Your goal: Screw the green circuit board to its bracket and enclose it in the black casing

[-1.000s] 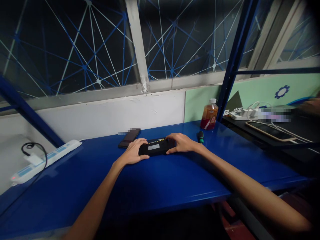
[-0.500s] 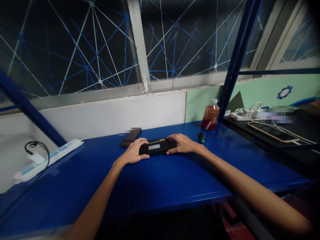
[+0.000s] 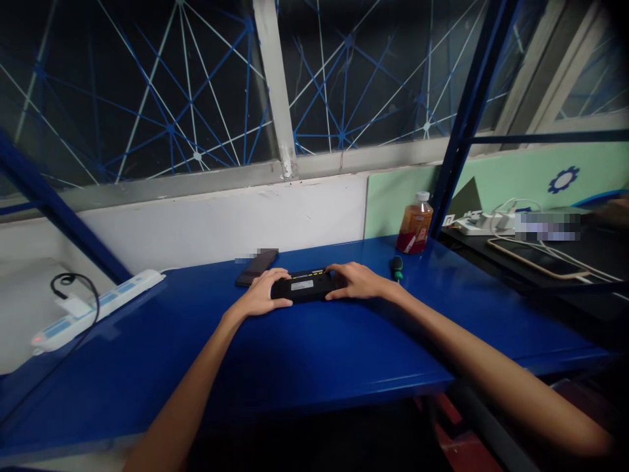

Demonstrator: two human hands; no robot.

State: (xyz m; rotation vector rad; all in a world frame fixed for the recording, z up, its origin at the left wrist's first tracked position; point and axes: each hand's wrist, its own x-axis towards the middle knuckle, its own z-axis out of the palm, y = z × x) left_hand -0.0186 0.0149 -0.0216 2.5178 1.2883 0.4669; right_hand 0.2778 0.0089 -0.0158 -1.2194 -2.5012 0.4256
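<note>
A flat black device (image 3: pixel 304 286) with a white label and a row of yellow marks lies on the blue table (image 3: pixel 314 354). My left hand (image 3: pixel 260 295) grips its left end, fingers curled over the edge. At the other end, my right hand (image 3: pixel 354 280) wraps round the device in the same way. A dark phone (image 3: pixel 256 263) lies just behind my left hand. A green-handled screwdriver (image 3: pixel 396 267) rests close to my right wrist.
An orange drink bottle (image 3: pixel 415 226) stands at the back beside a blue upright post (image 3: pixel 462 124). A white power strip (image 3: pixel 93 308) with a plugged cable lies at the left. On the right, a dark bench holds a phone (image 3: pixel 528 255), chargers and cables.
Both hands keep their hold on the black device. The view has shifted slightly, so everything sits a little higher in the picture.
</note>
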